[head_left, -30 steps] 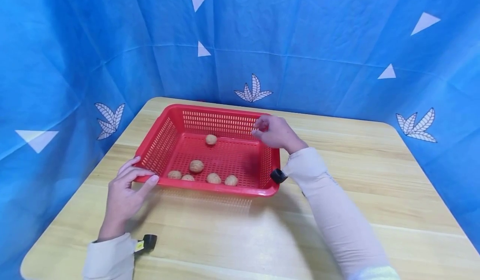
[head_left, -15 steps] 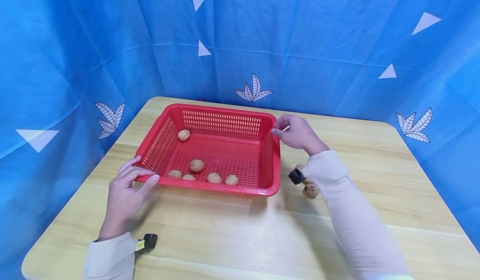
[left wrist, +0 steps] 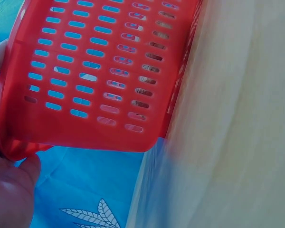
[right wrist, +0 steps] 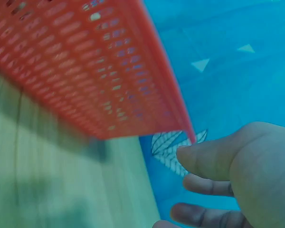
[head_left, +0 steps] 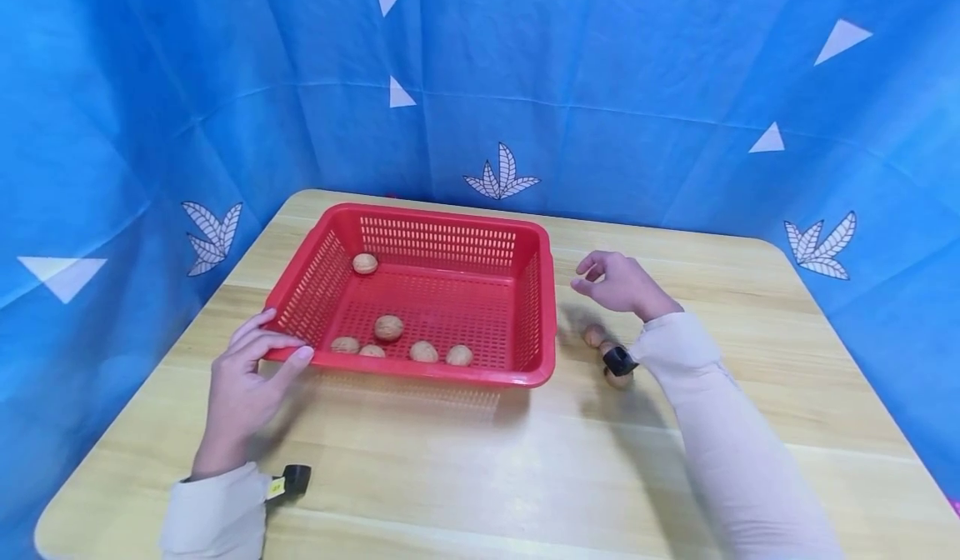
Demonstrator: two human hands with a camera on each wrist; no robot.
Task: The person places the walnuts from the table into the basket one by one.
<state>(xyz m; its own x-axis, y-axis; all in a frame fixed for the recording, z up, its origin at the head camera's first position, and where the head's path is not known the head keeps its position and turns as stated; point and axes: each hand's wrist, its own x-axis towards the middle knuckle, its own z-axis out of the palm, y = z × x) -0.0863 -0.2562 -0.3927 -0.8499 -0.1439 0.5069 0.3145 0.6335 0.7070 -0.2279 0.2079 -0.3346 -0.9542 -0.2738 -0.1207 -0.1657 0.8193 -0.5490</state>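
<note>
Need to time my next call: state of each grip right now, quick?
Left grip: holding the red basket by its rim, near left corner.
Right grip: open, holding nothing, apart from the basket.

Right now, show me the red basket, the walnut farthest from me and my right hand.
Red basket (head_left: 487,376): head view, front rim.
Walnut (head_left: 365,264): head view, shell's middle.
Right hand (head_left: 625,283): head view, back of hand.

Glossy, smooth plastic basket at centre of the head view, rough, matt-shelled walnuts left of centre, smooth wood-grain tabletop shining at lower middle, creased cloth curtain across the top, matt cloth sleeves at lower left and lower right
</note>
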